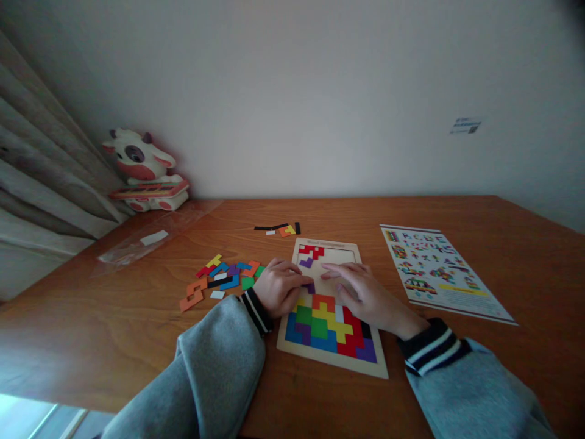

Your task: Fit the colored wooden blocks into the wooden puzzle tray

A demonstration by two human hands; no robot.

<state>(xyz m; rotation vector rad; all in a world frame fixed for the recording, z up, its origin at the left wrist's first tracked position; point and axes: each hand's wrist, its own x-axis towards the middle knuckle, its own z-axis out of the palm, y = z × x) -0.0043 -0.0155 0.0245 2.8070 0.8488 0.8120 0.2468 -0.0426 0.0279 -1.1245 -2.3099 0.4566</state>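
A wooden puzzle board (336,364) lies in front of me, its lower half filled with red, yellow, green, blue, orange, white and purple block pieces. My left hand (282,286) reaches over the board's left edge, fingers closed at a small purple puzzle piece (311,288) above the filled part. Over the right side of the board is my right hand (359,291), index finger stretched out and thumb apart, with nothing visible in it. Red pieces (311,251) sit at the board's top left, and another purple piece (306,263) lies just below them.
Loose coloured pieces (230,277) are heaped left of the board, and a few more (287,230) lie behind it. A printed pattern sheet (439,268) is on the right. At the back left stand a clear plastic bag (132,247) and a toy cow with keyboard (148,177).
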